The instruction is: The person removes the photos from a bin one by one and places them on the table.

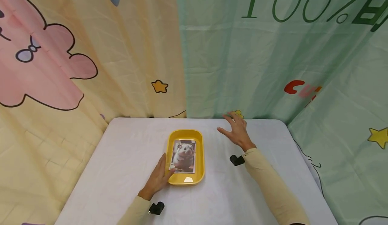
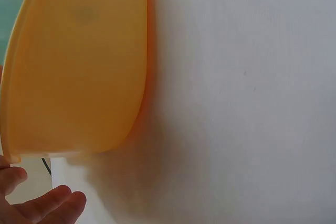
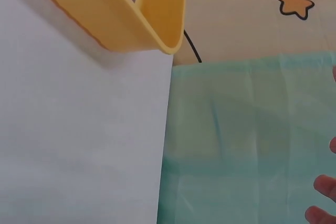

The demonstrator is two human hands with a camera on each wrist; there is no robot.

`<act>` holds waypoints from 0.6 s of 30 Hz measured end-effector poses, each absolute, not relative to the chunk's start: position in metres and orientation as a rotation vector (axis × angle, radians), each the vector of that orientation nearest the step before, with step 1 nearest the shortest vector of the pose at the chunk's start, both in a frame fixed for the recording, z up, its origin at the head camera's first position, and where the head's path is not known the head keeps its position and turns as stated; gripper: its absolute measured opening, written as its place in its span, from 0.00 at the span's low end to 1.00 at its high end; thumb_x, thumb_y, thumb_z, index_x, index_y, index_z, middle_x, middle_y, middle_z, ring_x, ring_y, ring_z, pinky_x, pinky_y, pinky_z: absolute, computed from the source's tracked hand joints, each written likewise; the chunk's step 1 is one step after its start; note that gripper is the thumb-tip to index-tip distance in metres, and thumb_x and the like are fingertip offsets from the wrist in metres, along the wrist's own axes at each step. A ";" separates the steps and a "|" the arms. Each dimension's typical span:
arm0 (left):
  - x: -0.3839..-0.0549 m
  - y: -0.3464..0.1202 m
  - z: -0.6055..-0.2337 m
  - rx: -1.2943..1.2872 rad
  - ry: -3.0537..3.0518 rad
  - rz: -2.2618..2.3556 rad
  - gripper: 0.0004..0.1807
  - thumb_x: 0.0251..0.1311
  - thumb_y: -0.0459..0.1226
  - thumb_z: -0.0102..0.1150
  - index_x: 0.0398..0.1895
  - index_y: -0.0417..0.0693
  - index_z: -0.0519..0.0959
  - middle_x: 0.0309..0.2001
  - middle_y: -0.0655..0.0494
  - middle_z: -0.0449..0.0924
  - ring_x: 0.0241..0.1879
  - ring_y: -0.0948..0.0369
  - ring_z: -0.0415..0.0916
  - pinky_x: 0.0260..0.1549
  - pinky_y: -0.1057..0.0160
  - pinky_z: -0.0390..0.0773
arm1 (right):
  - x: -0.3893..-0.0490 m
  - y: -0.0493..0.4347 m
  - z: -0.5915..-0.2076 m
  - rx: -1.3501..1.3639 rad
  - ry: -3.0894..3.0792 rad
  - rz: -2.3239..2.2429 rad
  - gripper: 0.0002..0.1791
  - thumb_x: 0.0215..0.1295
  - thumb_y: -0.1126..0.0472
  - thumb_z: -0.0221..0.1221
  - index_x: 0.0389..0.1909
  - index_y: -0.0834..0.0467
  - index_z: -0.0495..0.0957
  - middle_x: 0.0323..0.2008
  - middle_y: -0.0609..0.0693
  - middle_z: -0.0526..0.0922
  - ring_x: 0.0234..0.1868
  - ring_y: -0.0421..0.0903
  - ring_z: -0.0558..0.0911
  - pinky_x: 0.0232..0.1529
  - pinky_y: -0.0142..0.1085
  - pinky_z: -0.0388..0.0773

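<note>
A yellow tray (image 1: 200,157) stands on the white-covered table. Inside it lies a picture card (image 1: 184,156) showing a hamster, with a corner of it visible over the tray wall in the right wrist view. My left hand (image 1: 157,178) holds the tray's left side, thumb over the rim near the card's lower corner and fingers along the outside. Fingertips (image 2: 63,203) show beside the tray's end in the left wrist view. To the right of the tray and beyond it, my right hand (image 1: 237,130) hovers with spread fingers, holding nothing.
Patterned curtains (image 1: 209,66) hang right behind the far edge of the white table (image 1: 130,157) and along both sides. A thin dark cord (image 1: 318,174) runs along the table's right side. Small black wrist cameras (image 1: 237,160) are worn below both hands.
</note>
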State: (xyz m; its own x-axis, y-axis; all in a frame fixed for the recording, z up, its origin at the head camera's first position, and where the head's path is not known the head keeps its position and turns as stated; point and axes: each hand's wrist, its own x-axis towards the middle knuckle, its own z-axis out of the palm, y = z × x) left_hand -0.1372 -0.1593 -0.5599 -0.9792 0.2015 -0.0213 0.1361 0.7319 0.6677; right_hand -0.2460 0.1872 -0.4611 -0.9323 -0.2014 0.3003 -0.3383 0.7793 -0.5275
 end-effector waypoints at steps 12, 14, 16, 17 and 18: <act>-0.157 -0.169 -0.553 0.582 2.818 0.680 0.65 0.50 0.67 0.57 0.74 0.32 0.37 0.76 0.39 0.30 0.74 0.44 0.37 0.69 0.44 0.50 | -0.249 0.152 -0.480 0.477 -2.803 0.950 0.35 0.64 0.46 0.61 0.68 0.59 0.67 0.69 0.61 0.61 0.69 0.60 0.60 0.67 0.58 0.49; -0.158 -0.169 -0.553 0.593 2.803 0.649 0.69 0.47 0.69 0.58 0.74 0.32 0.37 0.76 0.38 0.28 0.75 0.43 0.35 0.69 0.44 0.48 | -0.249 0.144 -0.485 0.486 -2.815 0.963 0.35 0.64 0.46 0.62 0.68 0.59 0.67 0.69 0.61 0.62 0.69 0.60 0.61 0.67 0.58 0.50; -0.158 -0.170 -0.553 0.613 2.796 0.612 0.71 0.44 0.71 0.59 0.74 0.32 0.37 0.76 0.37 0.27 0.74 0.43 0.34 0.70 0.43 0.46 | -0.249 0.136 -0.490 0.492 -2.826 0.990 0.35 0.63 0.48 0.63 0.67 0.58 0.67 0.69 0.60 0.63 0.69 0.59 0.61 0.67 0.58 0.50; -0.158 -0.170 -0.552 0.624 2.790 0.588 0.71 0.42 0.72 0.58 0.74 0.32 0.37 0.76 0.37 0.27 0.75 0.43 0.34 0.70 0.44 0.45 | -0.248 0.132 -0.493 0.494 -2.832 1.000 0.35 0.62 0.48 0.64 0.67 0.58 0.68 0.69 0.60 0.63 0.69 0.59 0.61 0.67 0.57 0.51; -0.158 -0.170 -0.552 0.640 2.793 0.564 0.72 0.41 0.73 0.58 0.74 0.32 0.38 0.75 0.36 0.27 0.74 0.42 0.34 0.70 0.44 0.45 | -0.248 0.127 -0.496 0.494 -2.837 1.015 0.35 0.62 0.49 0.64 0.67 0.58 0.68 0.69 0.60 0.63 0.69 0.59 0.61 0.67 0.57 0.51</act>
State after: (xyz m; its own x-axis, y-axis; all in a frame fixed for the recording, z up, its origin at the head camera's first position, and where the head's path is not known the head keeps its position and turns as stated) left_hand -0.1585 -0.1701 -0.5520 -0.8806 0.4568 -0.1263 0.3719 0.8312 0.4133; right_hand -0.2475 0.1275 -0.4961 -0.9437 -0.2709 0.1897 -0.3297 0.7271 -0.6022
